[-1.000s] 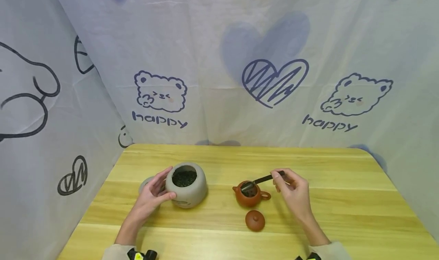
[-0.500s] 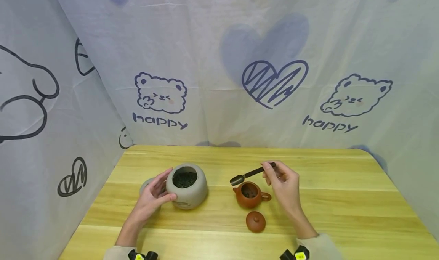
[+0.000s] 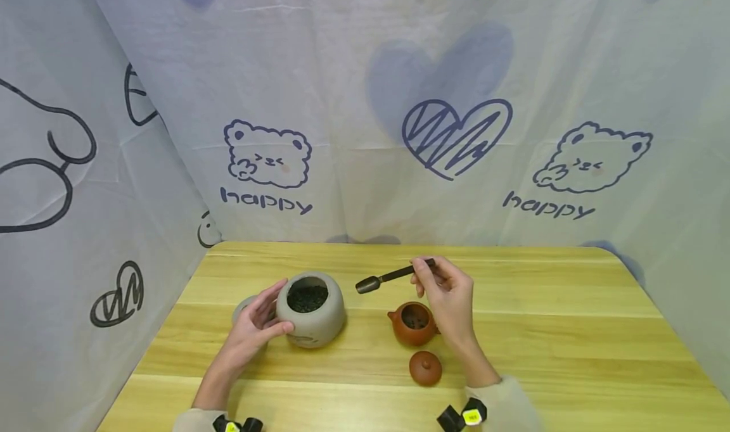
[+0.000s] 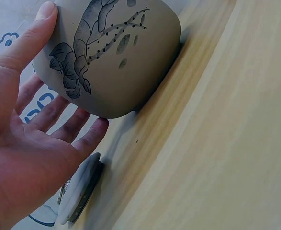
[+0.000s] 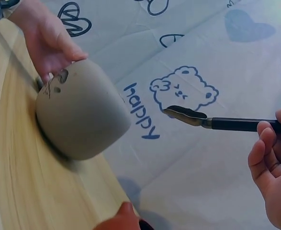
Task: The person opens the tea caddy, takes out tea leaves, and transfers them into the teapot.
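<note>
My left hand (image 3: 251, 334) holds the side of a round grey tea jar (image 3: 322, 327), thumb in front and fingers behind. Dark tea leaves (image 3: 308, 298) show through its open mouth, and a painted plant (image 4: 78, 67) decorates its wall. Pinched by the handle in my right hand (image 3: 450, 299) is a small dark tea scoop (image 3: 393, 275), raised over the table between jar and teapot. The scoop's bowl points left toward the jar. A reddish-brown clay teapot (image 3: 406, 338) stands uncovered, a few dark bits inside; my right wrist hides most of its handle.
The teapot's lid (image 3: 424, 368) lies on the wooden table (image 3: 570, 330) in front of the pot. A round grey jar lid (image 4: 83, 189) rests behind my left hand. A printed cloth (image 3: 353, 185) hangs behind the table.
My right hand has lifted the scoop out of the teapot and carried it left toward the jar. My left hand and the jar have stayed in place.
</note>
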Available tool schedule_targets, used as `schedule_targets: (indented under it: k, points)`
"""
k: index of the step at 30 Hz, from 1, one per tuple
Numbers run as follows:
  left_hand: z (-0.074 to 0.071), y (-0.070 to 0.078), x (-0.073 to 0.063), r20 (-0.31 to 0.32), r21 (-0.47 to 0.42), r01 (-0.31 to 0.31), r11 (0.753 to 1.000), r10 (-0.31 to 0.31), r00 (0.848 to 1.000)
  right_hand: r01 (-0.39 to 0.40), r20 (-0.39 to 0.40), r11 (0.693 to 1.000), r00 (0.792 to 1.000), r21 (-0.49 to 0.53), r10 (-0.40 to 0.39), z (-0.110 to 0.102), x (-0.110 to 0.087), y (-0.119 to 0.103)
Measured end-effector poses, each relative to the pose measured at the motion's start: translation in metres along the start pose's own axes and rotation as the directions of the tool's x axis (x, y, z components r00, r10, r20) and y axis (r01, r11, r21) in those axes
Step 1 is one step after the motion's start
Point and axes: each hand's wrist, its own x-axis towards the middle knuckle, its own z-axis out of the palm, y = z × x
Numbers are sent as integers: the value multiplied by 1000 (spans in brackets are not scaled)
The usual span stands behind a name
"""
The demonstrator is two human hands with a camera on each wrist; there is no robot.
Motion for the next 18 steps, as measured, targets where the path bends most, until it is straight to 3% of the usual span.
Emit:
schedule_targets:
  k: [7, 18]
  points:
    - [1, 1, 0, -3, 3, 6, 1000, -6, 1000, -52, 16, 998, 999, 28, 52, 22, 0, 0]
    - [1, 2, 1, -10, 14, 11, 1000, -11, 1000, -58, 75, 998, 996, 10, 57, 51, 3, 3]
